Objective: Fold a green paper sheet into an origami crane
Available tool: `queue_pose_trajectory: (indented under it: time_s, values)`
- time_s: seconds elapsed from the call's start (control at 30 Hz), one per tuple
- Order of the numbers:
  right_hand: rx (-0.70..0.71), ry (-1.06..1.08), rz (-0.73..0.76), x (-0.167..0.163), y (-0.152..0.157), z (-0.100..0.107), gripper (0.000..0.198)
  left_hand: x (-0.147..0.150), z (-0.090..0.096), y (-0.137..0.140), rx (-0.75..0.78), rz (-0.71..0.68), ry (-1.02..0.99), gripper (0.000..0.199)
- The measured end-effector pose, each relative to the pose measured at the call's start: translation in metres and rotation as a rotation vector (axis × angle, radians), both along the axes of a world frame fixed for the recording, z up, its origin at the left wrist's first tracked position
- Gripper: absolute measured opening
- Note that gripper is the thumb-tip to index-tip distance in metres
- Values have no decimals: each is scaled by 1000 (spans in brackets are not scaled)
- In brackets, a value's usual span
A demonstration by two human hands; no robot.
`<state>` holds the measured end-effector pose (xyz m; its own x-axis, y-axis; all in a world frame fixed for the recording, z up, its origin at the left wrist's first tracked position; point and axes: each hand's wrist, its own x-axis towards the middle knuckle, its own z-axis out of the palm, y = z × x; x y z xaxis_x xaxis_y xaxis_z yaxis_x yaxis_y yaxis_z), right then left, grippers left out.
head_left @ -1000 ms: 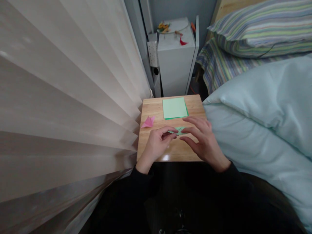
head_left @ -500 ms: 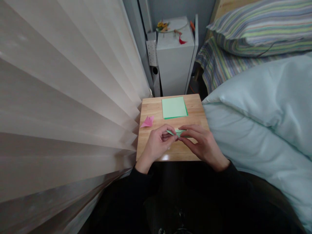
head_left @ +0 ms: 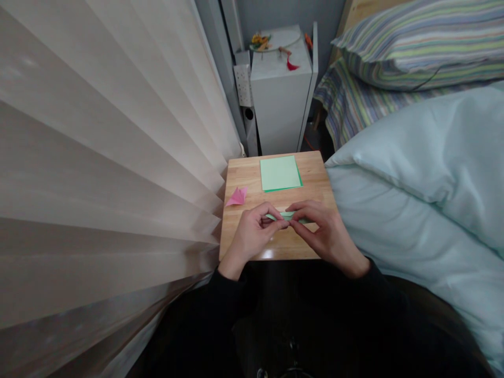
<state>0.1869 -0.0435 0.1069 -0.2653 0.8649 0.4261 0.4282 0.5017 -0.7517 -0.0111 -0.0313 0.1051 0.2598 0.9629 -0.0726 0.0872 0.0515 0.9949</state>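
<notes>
While L/R grips pinch grn ppr, tbl bears sheets.

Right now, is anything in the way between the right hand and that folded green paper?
Nothing visible: the right hand pinches the folded green paper directly. The green square sheets lie beyond it, the pink origami piece off to the left.

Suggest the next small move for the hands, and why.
Probably slide the right hand outward, pressing along the near edge of the green strip, while the left hand steadies it. Both hands pinch the strip, and their fingers nearly meet at its near edge, so that looks like a good starting point for a crease.
</notes>
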Motion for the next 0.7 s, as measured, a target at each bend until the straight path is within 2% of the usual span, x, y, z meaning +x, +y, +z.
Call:
queue_pose_trajectory:
  time_s: [0.27,0.7]
  values:
    - [-139,131,0,-1,-1,10,13,8,8,-2,-82,25,-171,39]
    - [-141,167,-47,-8,-5,10,16,15,13,-7,-106,90,-178,40]
